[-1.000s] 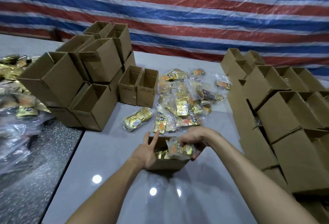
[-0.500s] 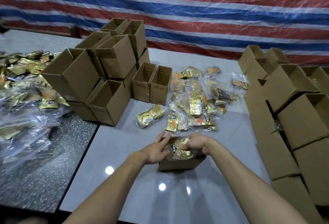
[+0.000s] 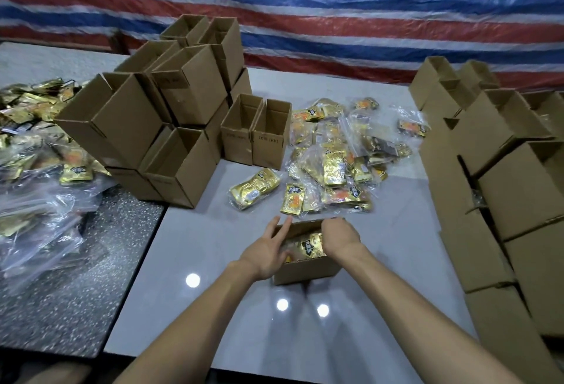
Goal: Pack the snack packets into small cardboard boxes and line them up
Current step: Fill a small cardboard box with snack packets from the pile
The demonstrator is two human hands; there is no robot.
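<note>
Snack packet [image 3: 312,248], gold with a dark label, sits in the open top of the small cardboard box [image 3: 305,270], its upper edge about level with the rim. More clear-wrapped packet material shows under and beside it. The box stands on the grey table [image 3: 213,246], front centre, directly before the person. Left hand [image 3: 265,254]: fingers straight and slightly spread, palm flat against the box's left wall, fingertips reaching past the far left corner. Right hand [image 3: 338,237]: over the right half of the opening, knuckles up, fingers bent down into the box beside the packet. The tips are hidden, so it cannot be told whether they grip the packet or only press on it. Just beyond the box lies a loose pile of packets [image 3: 332,164], many in clear bags, with one small packet [image 3: 293,202] nearest the box's far edge. A fuller gold bag [image 3: 254,188] lies left of the pile, a little apart from it. Behind that, two open-topped boxes [image 3: 241,139] stand upright side by side, touching. To the left, a stack of open boxes [image 3: 131,127] sits across the seam between the grey table and a dark speckled table [image 3: 76,261]. A heap of bagged packets [image 3: 36,145] lies on the dark table at far left. Tiered box stacks [image 3: 503,176] line the right edge. Backdrop: a red, white and blue striped tarp [image 3: 305,2].
</note>
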